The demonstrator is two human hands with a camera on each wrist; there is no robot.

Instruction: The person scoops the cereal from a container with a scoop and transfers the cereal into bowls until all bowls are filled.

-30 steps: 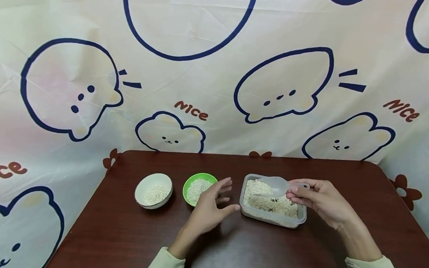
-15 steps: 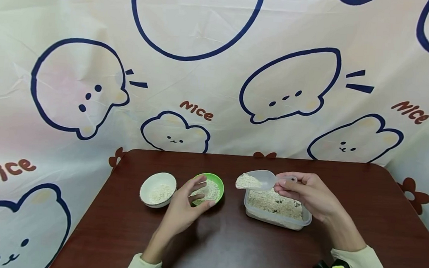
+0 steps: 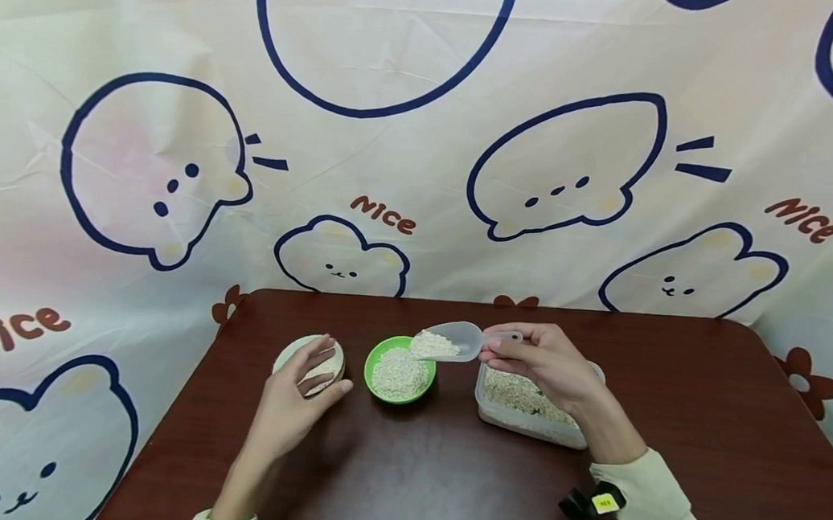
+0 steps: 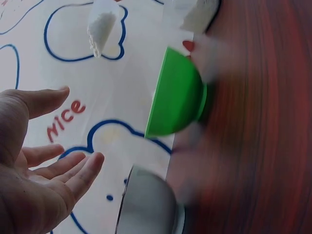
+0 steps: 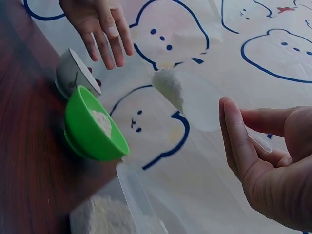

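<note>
My right hand [image 3: 550, 366] pinches the handle of a clear plastic scoop [image 3: 467, 340] between thumb and fingers. White, rice-like grains [image 3: 432, 345] fill the scoop's front. The scoop hangs over the right edge of a small green bowl [image 3: 368, 373], which holds similar pale grains [image 3: 400, 373]. Farther left, my left hand [image 3: 286, 412] is spread in the air and partly covers a white bowl [image 3: 282, 357]; in the left wrist view nothing lies in its fingers. A clear plastic tub [image 3: 521, 422] of grains with dark specks stands partly beneath my right hand.
Everything stands on a dark brown wooden table [image 3: 415, 485]. Behind it hangs a pale cloth [image 3: 437, 173] printed with blue-outlined animals. The two bowls and the tub sit in a row, with gaps between them.
The right hand has lifted the scoop out of the tub, loaded with grains, and carried it left toward the green bowl. The left hand has moved left, from the green bowl to the white bowl.
</note>
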